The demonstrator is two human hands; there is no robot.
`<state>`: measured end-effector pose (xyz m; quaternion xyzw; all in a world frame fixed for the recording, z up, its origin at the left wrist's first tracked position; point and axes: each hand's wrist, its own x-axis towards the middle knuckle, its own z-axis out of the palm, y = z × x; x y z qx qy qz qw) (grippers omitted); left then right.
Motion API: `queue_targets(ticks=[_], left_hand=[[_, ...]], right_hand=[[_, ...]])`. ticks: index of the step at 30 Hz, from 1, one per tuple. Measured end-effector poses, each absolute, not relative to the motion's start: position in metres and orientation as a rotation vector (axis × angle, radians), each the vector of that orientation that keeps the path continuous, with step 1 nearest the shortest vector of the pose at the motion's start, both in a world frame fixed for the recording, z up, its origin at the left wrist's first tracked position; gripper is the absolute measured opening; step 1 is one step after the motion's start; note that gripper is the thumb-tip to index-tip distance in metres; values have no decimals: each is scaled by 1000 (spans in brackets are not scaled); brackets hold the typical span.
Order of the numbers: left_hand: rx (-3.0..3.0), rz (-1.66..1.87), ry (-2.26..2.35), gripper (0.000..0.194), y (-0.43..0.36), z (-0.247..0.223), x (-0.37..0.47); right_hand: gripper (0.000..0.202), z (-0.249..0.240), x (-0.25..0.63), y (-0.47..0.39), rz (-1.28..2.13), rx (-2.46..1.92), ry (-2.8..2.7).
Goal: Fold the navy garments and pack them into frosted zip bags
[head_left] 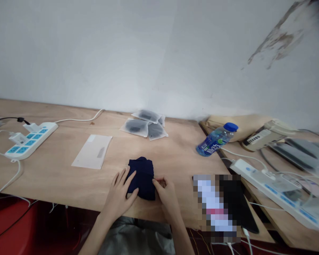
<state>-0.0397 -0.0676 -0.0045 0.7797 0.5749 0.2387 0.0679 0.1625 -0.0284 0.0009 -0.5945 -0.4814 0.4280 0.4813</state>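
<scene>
A folded dark navy cloth (143,177) lies on the wooden table (55,180) near its front edge. My left hand (122,189) rests on the left side of the cloth, its fingers spread. On the other side, my right hand (164,191) pinches the cloth's right edge between thumb and finger. Left of the cloth lies a flat white pouch (93,151). Several frosted pouches with dark contents (135,126) are piled behind the cloth, near the wall.
A white power strip (33,141) with plugs sits at the left. To the right are a blue-capped bottle (215,141), a blurred-out device, a black tablet-like object (248,212), another power strip (276,194), cables and a coffee cup (266,136).
</scene>
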Motion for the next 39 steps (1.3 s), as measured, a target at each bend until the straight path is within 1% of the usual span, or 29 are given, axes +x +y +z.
queue_targets(ticks=[7,32,39], left_hand=[[2343,699,1732,61,-68,-4,-40],[2347,739,1731,62,-67,-5,-40],[2346,746,1728,63,-67,-5,-40]], right_hand=[[20,-5,165,-29,1081,-1420,-1168],[17,-6,166,-27,1114,-1419,-1138],[20,-7,166,-27,1090,-1418,-1128]])
